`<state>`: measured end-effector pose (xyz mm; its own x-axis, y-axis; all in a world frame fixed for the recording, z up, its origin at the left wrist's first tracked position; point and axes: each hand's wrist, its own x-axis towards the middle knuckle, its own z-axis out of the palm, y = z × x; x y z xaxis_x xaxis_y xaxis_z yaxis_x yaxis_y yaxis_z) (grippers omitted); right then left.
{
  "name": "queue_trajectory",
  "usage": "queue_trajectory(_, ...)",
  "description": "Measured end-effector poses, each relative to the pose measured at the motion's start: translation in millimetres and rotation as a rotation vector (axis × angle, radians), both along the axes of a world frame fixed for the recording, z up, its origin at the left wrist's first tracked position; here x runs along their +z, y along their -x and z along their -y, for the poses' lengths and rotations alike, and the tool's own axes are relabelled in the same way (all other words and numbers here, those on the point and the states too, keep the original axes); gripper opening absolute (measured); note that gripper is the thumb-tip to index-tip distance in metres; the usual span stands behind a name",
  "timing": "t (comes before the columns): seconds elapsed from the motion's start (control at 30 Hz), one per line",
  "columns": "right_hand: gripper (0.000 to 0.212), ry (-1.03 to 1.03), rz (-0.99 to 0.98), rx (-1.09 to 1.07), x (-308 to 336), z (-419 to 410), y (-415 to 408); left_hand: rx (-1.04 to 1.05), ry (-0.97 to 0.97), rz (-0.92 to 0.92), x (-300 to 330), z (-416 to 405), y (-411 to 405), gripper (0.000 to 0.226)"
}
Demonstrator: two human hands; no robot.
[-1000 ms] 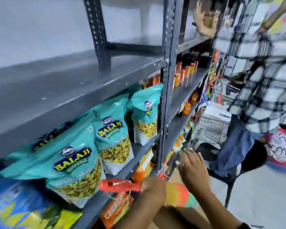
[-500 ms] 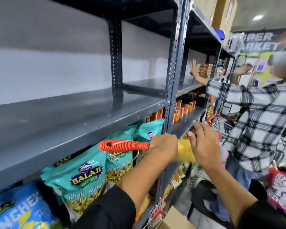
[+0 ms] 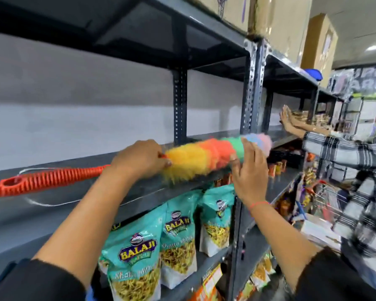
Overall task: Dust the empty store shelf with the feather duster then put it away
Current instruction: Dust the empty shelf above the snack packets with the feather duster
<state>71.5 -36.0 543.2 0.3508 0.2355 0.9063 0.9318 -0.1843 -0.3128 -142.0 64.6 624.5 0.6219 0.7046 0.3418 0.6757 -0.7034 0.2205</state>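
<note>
The feather duster has an orange ribbed handle pointing left and a fluffy head banded yellow, orange, green, blue and pink. It lies level over the front edge of the empty grey metal shelf. My left hand grips the handle where it meets the head. My right hand touches the green part of the head from the front, fingers curled around it. A white hanging loop trails from the handle's end onto the shelf.
Teal snack bags fill the shelf below. A grey slotted upright post stands just right of the duster. A person in a checked shirt reaches into the shelves at right. Cardboard boxes sit on top.
Both hands lifted the duster from below the snack shelf up to the empty shelf. The coloured head is now fully in view, stretched out to the right along the shelf's front edge.
</note>
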Motion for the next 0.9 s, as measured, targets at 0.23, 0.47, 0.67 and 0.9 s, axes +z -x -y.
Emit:
queue_trajectory(0.23,0.053,0.024,-0.045,0.201,-19,-44,36,0.057,0.118,0.014,-22,-26,28,0.025)
queue_trajectory(0.47,0.064,-0.057,-0.08,0.323,-28,-59,42,-0.007,0.216,0.151,-26,-38,40,0.038)
queue_trajectory(0.67,0.063,-0.142,-0.108,0.364,-30,-74,53,0.007,0.238,0.2,-32,-29,47,0.027)
queue_trajectory(0.9,0.056,-0.152,-0.01,0.354,-20,-91,69,0.015,0.232,0.284,-28,-30,74,0.023)
